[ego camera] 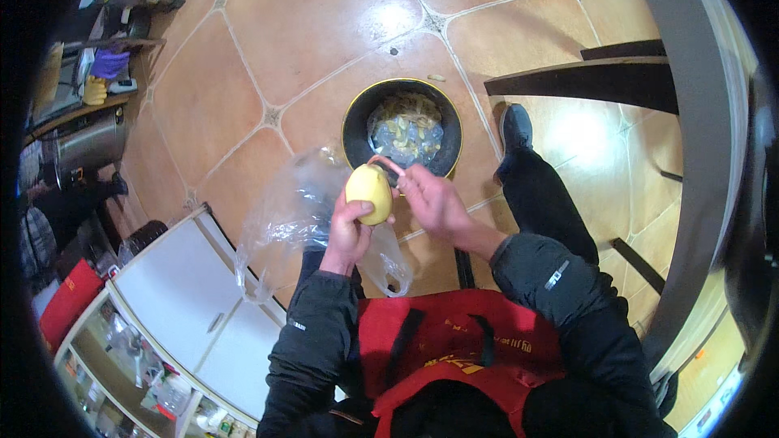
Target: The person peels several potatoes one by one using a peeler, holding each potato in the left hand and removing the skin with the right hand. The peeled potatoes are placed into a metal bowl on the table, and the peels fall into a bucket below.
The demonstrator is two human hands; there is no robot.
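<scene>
My left hand [353, 228] grips a peeled, pale yellow potato [369, 191], its rounded end pointing up and away from me. Against the potato's far side is a peeler with a pinkish frame [387, 163], and my right hand [435, 198] is closed around its handle. The blade itself is too small to make out. Both hands are above the near rim of a round black bin [357, 112] with a yellow edge. Inside it, pale peelings [405, 134] lie on a clear plastic liner. A translucent plastic bag [283, 213] hangs just left of my left hand.
A white cabinet [182, 274] with open shelves stands at the lower left. Dark curved furniture legs [584, 85] reach in from the right, near my shoe [517, 125]. A bit of peel [436, 78] lies on the tiled floor [316, 30]. Another person's leg [79, 201] shows far left.
</scene>
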